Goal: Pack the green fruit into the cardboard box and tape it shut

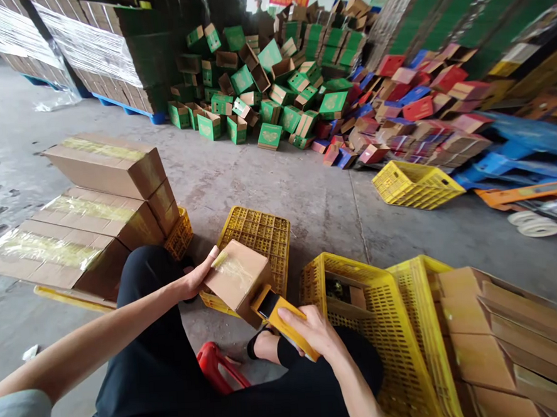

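A small brown cardboard box (239, 270), with clear yellowish tape across its top, rests on an upturned yellow plastic crate (256, 232) in front of me. My left hand (200, 275) grips the box's left side, thumb along the top edge; its other fingers are mostly hidden. In my right hand (312, 329) is a yellow tape dispenser (285, 318), fingers wrapped round its body. The dispenser's front end touches or nearly touches the box's right side; the exact contact is unclear.
Taped cartons (102, 213) are stacked at my left. Beside my right leg stand a yellow crate (399, 327) and folded brown cardboard (494, 334). A red stool (215, 363) shows below me. Farther off lie heaped green boxes (269, 133), a yellow crate (416, 184) and a blue pallet (506, 157).
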Demonstrator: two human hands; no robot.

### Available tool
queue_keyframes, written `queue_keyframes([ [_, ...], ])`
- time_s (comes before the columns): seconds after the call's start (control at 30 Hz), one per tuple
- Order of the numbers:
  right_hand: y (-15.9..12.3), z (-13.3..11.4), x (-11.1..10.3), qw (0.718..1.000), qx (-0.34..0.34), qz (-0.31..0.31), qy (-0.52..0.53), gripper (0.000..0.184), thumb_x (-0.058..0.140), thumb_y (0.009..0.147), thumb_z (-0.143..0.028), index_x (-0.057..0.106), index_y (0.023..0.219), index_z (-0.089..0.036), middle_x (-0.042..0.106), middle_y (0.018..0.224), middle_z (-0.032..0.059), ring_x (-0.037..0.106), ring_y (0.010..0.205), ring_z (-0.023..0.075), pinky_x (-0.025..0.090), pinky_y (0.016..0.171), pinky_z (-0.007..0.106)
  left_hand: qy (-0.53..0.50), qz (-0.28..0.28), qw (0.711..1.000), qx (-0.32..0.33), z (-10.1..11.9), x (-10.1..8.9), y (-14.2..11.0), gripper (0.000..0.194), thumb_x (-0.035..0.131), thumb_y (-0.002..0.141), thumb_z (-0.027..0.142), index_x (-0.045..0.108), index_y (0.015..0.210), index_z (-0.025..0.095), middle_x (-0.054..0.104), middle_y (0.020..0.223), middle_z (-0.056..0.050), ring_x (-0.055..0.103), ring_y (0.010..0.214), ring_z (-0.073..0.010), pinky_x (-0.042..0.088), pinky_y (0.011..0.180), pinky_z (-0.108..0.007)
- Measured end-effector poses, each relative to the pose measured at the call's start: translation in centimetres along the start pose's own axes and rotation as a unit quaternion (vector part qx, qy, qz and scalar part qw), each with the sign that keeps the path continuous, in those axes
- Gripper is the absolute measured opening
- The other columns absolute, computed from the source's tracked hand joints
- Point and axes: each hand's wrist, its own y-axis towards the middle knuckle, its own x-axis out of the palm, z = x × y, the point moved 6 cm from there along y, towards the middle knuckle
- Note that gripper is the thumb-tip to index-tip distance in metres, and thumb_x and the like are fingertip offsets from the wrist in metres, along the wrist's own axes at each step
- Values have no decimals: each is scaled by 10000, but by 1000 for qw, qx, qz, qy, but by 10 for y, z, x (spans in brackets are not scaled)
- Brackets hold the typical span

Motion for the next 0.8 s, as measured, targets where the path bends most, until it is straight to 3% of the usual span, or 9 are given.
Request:
queue_keyframes([
  [0.13, -9, -14, -25, 1000, 15, 8, -23, 532, 623, 875, -720, 598, 677, -227, 654, 483, 56, 665, 435, 200, 472, 421, 240, -99, -45, 994, -13, -26, 23, 18, 1159, 93, 846, 1000, 683, 1334, 130, 779, 1209, -182, 727, 1175, -358, 566, 994, -456],
  [0.27, 8, -28, -20, 1000, 8, 1, -13, 470, 618, 898, -656, 580, 680, -240, 654, 482, 24, 663, 430, 185, 489, 427, 227, -86, -23, 996, -18, -41, 13, 30, 1152, 97, 878, 971, 674, 1335, 85, 764, 1236, -194, 683, 1243, -399, 542, 1029, -490],
  [0.37, 28, -39, -4, 1000, -7, -28, -12, 439, 615, 916, -603, 593, 688, -229, 661, 495, 37, 669, 441, 190, 509, 441, 236, 0, 111, 994, 16, -34, -22, 29, 1051, 162, 942, 902, 655, 1366, 76, 724, 1331, -209, 614, 1341, -412, 509, 1093, -507],
  [0.43, 41, -49, 6, 998, -22, -51, -11, 441, 603, 930, -586, 601, 688, -217, 656, 495, 48, 658, 438, 187, 518, 448, 242, 76, 219, 971, 66, -19, -45, 21, 933, 207, 1005, 811, 590, 1456, 91, 643, 1472, -193, 497, 1469, -388, 418, 1197, -507],
  [0.5, 53, -59, 13, 997, -31, -69, -14, 461, 582, 945, -592, 614, 693, -207, 657, 502, 59, 649, 438, 184, 523, 453, 248, 145, 269, 941, 142, 2, -52, 11, 816, 239, 1055, 714, 505, 1550, 124, 530, 1601, -155, 365, 1568, -338, 294, 1285, -498],
  [0.57, 66, -68, 20, 996, -32, -86, -22, 506, 560, 957, -627, 642, 697, -201, 671, 527, 79, 655, 455, 192, 541, 471, 268, 233, 234, 913, 240, 20, -41, 4, 716, 268, 1086, 635, 464, 1596, 173, 443, 1672, -112, 270, 1616, -289, 213, 1324, -489],
  [0.67, 88, -83, 32, 994, -20, -95, -42, 592, 538, 962, -683, 678, 666, -190, 696, 576, 121, 683, 503, 225, 586, 527, 326, 404, 124, 837, 347, 27, -10, 3, 607, 314, 1112, 528, 483, 1594, 202, 404, 1696, -94, 232, 1630, -271, 190, 1337, -507],
  [0.73, 105, -93, 41, 994, -9, -97, -52, 611, 543, 966, -680, 680, 646, -178, 701, 595, 139, 695, 526, 241, 602, 552, 353, 465, 99, 812, 337, 15, -4, 14, 581, 333, 1112, 463, 475, 1597, 175, 423, 1681, -122, 276, 1615, -285, 204, 1333, -532],
  [0.8, 120, -102, 51, 993, 6, -105, -60, 585, 561, 973, -647, 683, 670, -162, 696, 590, 139, 695, 525, 241, 604, 549, 356, 485, 100, 822, 283, -1, -14, 31, 608, 343, 1102, 454, 443, 1609, 133, 434, 1665, -166, 332, 1591, -309, 251, 1315, -551],
])
